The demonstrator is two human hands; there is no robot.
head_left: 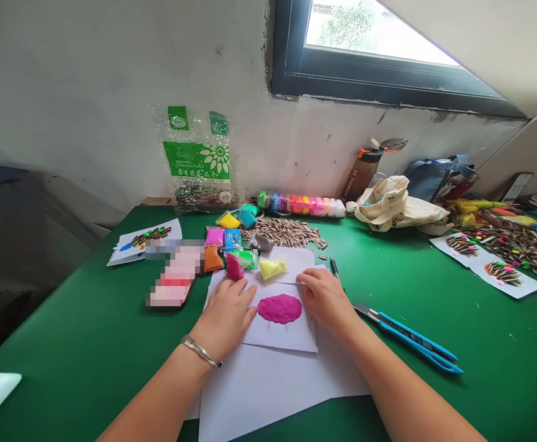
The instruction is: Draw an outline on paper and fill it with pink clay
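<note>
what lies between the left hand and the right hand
In the head view, a magenta clay-like oval on white paper lies between the left hand and right hand; the pale yellow packet sits just beyond it.

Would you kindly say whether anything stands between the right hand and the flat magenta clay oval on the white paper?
Nothing visible does: only bare white paper separates the right hand from the magenta clay oval. The pale yellow lump lies beyond it, off that path.

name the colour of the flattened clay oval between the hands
The flattened clay oval is magenta; it shows best in the head view.
</note>
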